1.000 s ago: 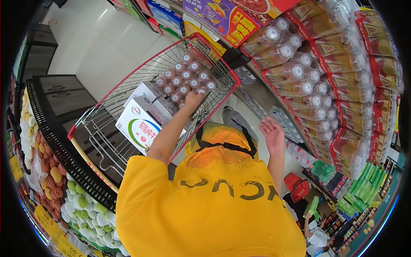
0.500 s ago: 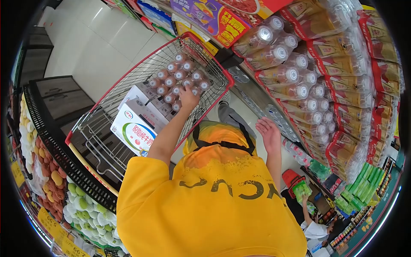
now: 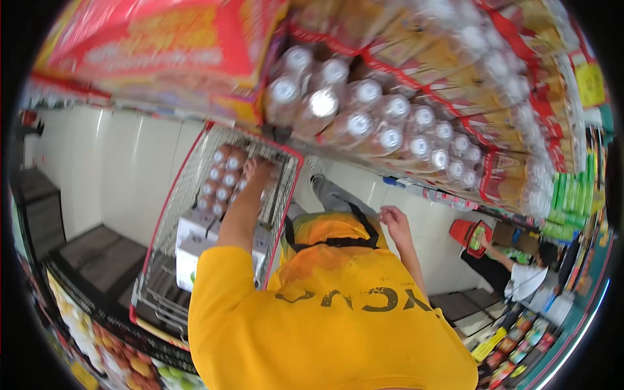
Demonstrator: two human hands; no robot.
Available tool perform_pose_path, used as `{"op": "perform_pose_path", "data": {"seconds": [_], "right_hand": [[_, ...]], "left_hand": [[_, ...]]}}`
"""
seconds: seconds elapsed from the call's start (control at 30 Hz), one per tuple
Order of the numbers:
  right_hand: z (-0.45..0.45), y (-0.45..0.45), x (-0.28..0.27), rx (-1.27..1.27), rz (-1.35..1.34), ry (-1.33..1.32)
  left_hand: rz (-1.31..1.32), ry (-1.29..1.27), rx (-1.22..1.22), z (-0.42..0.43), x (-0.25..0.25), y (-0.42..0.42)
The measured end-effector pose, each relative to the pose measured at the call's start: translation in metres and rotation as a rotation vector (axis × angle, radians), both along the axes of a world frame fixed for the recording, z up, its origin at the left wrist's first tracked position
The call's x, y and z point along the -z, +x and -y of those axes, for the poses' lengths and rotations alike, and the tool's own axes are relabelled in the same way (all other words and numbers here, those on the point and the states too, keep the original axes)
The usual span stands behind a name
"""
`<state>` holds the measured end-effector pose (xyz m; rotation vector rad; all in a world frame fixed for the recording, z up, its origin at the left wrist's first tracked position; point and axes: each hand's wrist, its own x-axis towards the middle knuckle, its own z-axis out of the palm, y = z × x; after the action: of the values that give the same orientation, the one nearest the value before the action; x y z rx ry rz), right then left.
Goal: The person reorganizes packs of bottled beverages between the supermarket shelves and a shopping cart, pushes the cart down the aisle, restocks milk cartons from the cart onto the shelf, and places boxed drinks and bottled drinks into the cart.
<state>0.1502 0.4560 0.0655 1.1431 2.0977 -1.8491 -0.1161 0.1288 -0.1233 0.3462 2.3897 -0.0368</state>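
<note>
My left hand (image 3: pixel 257 171) reaches into the shopping cart (image 3: pixel 170 188), its slightly blurred fingers curled over the tops of a pack of bottles (image 3: pixel 224 177). The bottles are brownish with white caps and stand close together; my hand and forearm cover part of them. White cartons (image 3: pixel 194 250) lie in the cart on the near side of the pack, partly behind my arm. My right hand (image 3: pixel 394 222) hangs in the air beside my body, fingers loosely bent and holding nothing.
Shrink-wrapped bottle packs (image 3: pixel 390 123) are stacked along the right, beside a large red and yellow box (image 3: pixel 162 45). Fruit (image 3: pixel 123 351) lies in a display at lower left. Another person (image 3: pixel 526 276) holds a green package near a red basket (image 3: pixel 463 233) at right.
The view has shifted, so the cart sits further left and the stacked packs fill more of the top. My left hand stays on the bottles. My right hand's fingers are more bent.
</note>
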Motion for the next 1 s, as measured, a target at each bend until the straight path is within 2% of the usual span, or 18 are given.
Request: {"op": "perform_pose_path", "data": {"seconds": [0.07,0.13,0.23,0.37,0.43,0.5,0.57,0.63,0.67,0.73,0.77,0.8,0.87,0.93,1.0], "right_hand": [[-0.009,0.018,0.010,-0.089,0.097,0.160],[-0.009,0.024,0.006,-0.092,0.123,0.227],[-0.004,0.018,-0.010,-0.165,0.219,0.300],[-0.006,0.015,-0.010,-0.281,0.291,0.339],[-0.006,0.014,-0.011,-0.272,0.293,0.325],[-0.010,0.010,-0.012,-0.270,0.286,0.314],[-0.012,0.008,-0.010,-0.295,0.297,0.329],[-0.015,0.004,-0.008,-0.324,0.299,0.308],[-0.018,0.000,-0.006,-0.351,0.304,0.302],[-0.019,-0.008,-0.003,-0.352,0.276,0.317],[-0.018,-0.010,-0.002,-0.324,0.244,0.317],[-0.017,-0.013,-0.002,-0.298,0.212,0.317],[-0.014,-0.023,-0.002,-0.316,0.184,0.314],[-0.006,-0.038,-0.003,-0.335,0.071,0.291],[0.013,-0.059,-0.009,-0.324,-0.030,0.294]], "left_hand": [[0.047,-0.049,0.000,-0.001,0.018,-0.004],[0.168,-0.059,-0.001,-0.006,0.008,-0.010],[0.143,-0.152,0.062,0.006,0.098,-0.014],[0.196,-0.210,0.068,-0.010,0.040,-0.022],[0.196,-0.283,0.165,-0.019,-0.002,-0.022],[0.223,-0.213,0.203,0.000,0.033,-0.026],[0.251,-0.153,0.236,0.011,0.029,-0.034],[0.235,0.153,0.507,0.010,-0.022,-0.043],[0.230,0.136,0.506,0.013,-0.034,-0.043],[0.372,0.020,0.106,0.021,-0.052,-0.042],[0.172,0.054,0.149,0.028,-0.059,-0.029],[0.167,0.033,0.151,0.039,-0.068,-0.018],[-0.023,0.370,0.157,0.055,-0.096,-0.005],[0.001,0.310,0.092,0.040,-0.188,0.004],[0.163,0.283,-0.161,0.042,-0.247,0.011]]}}
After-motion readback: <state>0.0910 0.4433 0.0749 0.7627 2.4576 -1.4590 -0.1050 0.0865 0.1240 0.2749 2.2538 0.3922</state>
